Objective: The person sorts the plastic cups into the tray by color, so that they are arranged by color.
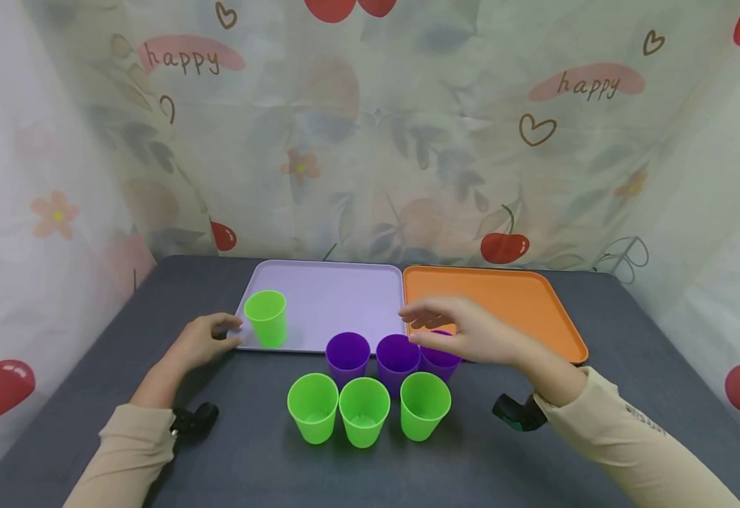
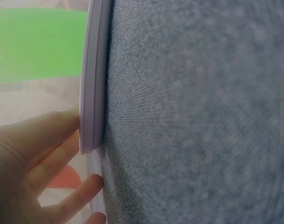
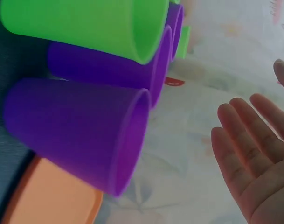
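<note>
My left hand (image 1: 201, 342) is at the front-left corner of the lilac tray (image 1: 344, 300), thumb and fingers loosely bent and apart. In the left wrist view a fingertip meets the tray's rim (image 2: 89, 84), and other fingers are spread below the corner. One green cup (image 1: 269, 321) stands upright on that tray, just right of this hand. Over the purple cups my right hand (image 1: 461, 329) hovers with fingers extended, holding nothing. It partly hides the rightmost purple cup (image 1: 442, 365); beside that one are a middle purple cup (image 1: 398, 360) and a left purple cup (image 1: 348, 358).
Three green cups, a left one (image 1: 312, 409), a middle one (image 1: 364, 415) and a right one (image 1: 425, 408), stand in front of the purple ones on the dark grey table (image 1: 255, 451). An orange tray (image 1: 503, 296) adjoins the lilac one. A printed curtain (image 1: 376, 141) hangs behind.
</note>
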The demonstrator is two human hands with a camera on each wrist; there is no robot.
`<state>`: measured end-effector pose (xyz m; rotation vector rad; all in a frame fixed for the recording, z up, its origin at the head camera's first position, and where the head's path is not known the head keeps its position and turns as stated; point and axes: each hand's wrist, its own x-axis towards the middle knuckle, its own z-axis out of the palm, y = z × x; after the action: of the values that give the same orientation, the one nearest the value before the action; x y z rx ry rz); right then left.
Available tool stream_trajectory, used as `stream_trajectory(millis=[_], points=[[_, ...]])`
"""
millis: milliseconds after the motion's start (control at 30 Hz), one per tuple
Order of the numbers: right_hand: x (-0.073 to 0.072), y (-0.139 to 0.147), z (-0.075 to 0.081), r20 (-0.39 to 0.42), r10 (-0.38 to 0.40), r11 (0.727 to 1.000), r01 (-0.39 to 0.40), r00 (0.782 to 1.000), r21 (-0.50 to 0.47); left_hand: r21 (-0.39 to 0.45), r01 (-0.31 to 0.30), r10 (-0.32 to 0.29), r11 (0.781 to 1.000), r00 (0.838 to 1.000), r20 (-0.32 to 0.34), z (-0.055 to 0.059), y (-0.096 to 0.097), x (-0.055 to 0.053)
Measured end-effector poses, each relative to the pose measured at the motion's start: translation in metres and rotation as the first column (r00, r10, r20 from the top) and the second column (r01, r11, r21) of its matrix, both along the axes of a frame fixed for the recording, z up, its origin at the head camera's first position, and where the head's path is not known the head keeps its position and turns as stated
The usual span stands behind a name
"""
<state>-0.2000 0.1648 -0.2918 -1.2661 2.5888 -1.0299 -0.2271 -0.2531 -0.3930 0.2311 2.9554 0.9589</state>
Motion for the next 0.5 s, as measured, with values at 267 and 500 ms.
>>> stream_trajectory(millis=[267, 500], points=[[0.025, 0.02, -0.014, -0.006, -0.019, 1.0, 0.019, 1.0, 0.014, 0.003, -0.002, 0.002, 1.0, 1.0, -0.003, 0.0, -0.001, 0.001], [0.036, 0.028, -0.03, -0.035, -0.023, 1.0, 0.024, 0.999, 0.019, 0.005, 0.0, 0.0, 1.0, 1.0, -0.011, -0.001, -0.002, -0.001]])
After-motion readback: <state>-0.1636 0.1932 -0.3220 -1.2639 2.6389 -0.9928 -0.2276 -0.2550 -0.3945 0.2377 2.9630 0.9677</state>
